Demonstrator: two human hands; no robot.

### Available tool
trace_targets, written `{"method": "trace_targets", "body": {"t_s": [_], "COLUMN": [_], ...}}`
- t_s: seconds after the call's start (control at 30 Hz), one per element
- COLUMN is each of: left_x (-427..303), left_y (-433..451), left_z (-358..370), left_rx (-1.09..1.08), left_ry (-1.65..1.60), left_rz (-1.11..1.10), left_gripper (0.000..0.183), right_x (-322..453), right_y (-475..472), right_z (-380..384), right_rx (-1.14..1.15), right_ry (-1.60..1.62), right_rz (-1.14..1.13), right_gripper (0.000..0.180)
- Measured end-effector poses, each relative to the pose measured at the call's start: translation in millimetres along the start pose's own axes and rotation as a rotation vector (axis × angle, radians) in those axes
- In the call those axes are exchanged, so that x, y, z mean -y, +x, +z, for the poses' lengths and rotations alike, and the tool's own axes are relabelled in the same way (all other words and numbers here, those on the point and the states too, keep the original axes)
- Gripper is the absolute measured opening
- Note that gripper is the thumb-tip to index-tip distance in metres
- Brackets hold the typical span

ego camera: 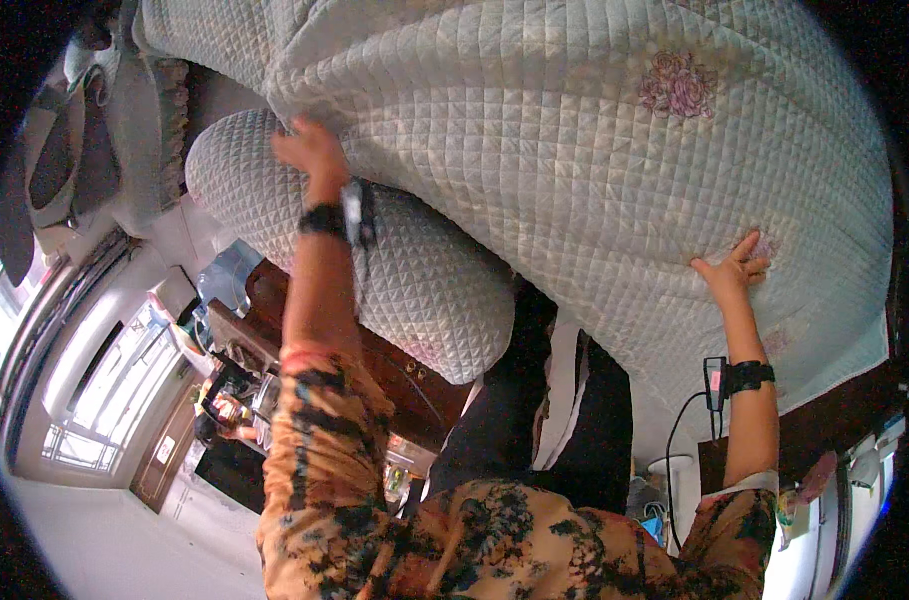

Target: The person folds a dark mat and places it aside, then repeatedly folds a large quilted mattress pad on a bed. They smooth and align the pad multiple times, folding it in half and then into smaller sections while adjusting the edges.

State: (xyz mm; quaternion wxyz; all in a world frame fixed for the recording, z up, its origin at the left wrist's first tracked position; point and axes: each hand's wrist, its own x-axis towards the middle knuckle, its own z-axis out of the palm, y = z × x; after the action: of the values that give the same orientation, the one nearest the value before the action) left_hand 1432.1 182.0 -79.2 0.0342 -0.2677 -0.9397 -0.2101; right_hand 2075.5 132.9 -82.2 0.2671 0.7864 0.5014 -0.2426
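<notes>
A pale quilted bedspread [529, 150] with stitched squares and pink flower motifs spreads before me, its near edge hanging in a curve. My left hand [312, 154], slightly blurred, is at the fold on the upper left; whether its fingers grip the cloth I cannot tell. Under that arm lies a pillow in a matching quilted cover [439, 307], partly hidden by the forearm. On the right, my right hand [736, 266] rests on the bedspread beside a flower motif, fingers spread. Both wrists wear black straps with small devices.
Dark wooden furniture [402, 375] stands below the pillow, near a large clear blue water bottle [225, 277]. Draped cloth hangs at upper left. Windows [116, 390] and a wooden door [161, 457] show at lower left. A black cable [672, 465] runs from my right wrist device.
</notes>
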Motion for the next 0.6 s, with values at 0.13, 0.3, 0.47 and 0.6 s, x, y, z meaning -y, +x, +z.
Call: {"method": "trace_targets", "body": {"t_s": [0.13, 0.3, 0.47, 0.6], "left_x": [-9.0, -9.6, -29.7, -24.9], "left_y": [-140.8, -215.1, -295.4, -405.1], "left_z": [-9.5, -33.4, -56.4, -94.1], "left_rx": [0.441, 0.543, 0.608, 0.538], "left_ry": [-0.438, -0.535, -0.219, -0.05], "left_rz": [-0.431, -0.879, 0.233, 0.421], "left_gripper": [0.068, 0.07, 0.065, 0.072], "right_x": [6.6, 7.3, 7.9, 11.2], "right_y": [-1.3, -2.2, -0.9, 1.7], "right_z": [-4.7, -7.5, -4.1, -6.7], "right_rx": [0.001, 0.034, -0.004, 0.012], "right_ry": [-0.012, -0.006, -0.053, -0.025], "right_rz": [0.001, 0.019, -0.031, 0.023], "right_gripper": [0.139, 0.138, 0.136, 0.134]}}
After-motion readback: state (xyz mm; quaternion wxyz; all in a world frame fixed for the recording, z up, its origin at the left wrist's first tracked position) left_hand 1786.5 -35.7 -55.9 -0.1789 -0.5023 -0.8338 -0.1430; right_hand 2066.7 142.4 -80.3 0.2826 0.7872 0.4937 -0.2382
